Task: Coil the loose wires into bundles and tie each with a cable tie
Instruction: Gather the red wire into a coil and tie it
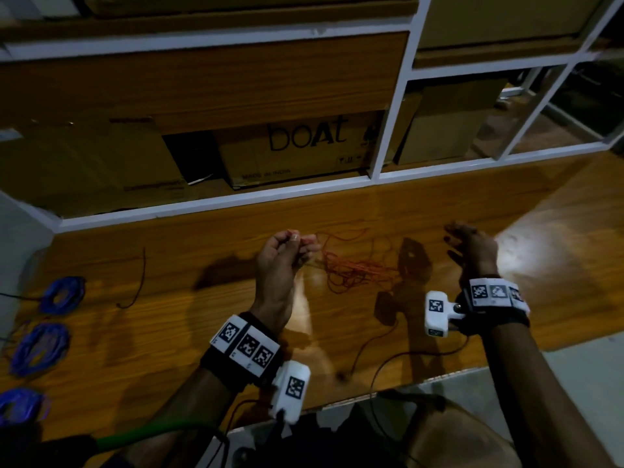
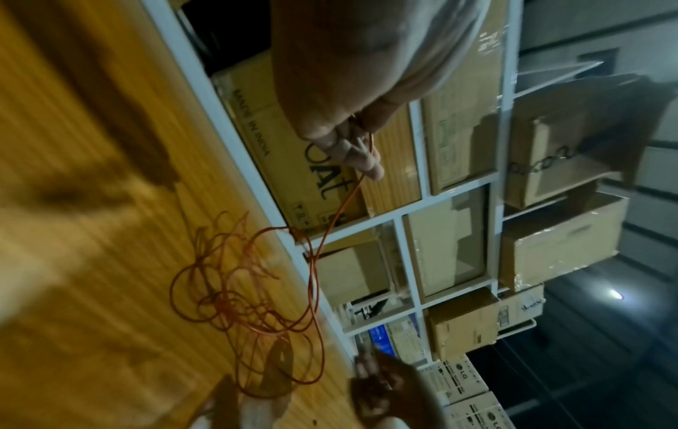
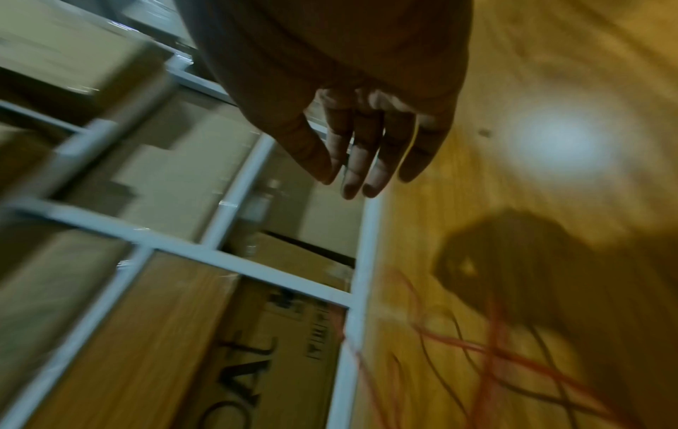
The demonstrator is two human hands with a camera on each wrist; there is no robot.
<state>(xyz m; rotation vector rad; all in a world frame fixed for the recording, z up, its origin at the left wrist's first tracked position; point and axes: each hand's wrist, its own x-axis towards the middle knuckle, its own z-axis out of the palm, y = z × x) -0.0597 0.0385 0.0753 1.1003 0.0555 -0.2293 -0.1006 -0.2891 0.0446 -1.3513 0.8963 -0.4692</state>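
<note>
A loose orange-red wire (image 1: 354, 271) lies tangled on the wooden table (image 1: 202, 265) between my hands. My left hand (image 1: 287, 251) is raised over the table and pinches one end of that wire between thumb and fingers; the left wrist view shows the orange-red wire (image 2: 315, 261) hanging from the fingertips (image 2: 366, 165) down to the tangle. My right hand (image 1: 469, 244) hovers to the right of the tangle with straight, spread fingers (image 3: 366, 162) and holds nothing. Three coiled blue wire bundles (image 1: 62, 295) (image 1: 39, 347) (image 1: 20, 405) lie at the table's left edge.
A thin dark wire (image 1: 138, 282) lies left of centre, and another dark wire (image 1: 374, 346) trails towards the front edge. A white-framed shelf behind the table holds cardboard boxes, one marked "boAt" (image 1: 304, 146). A bright light reflection (image 1: 537, 244) sits on the table at right.
</note>
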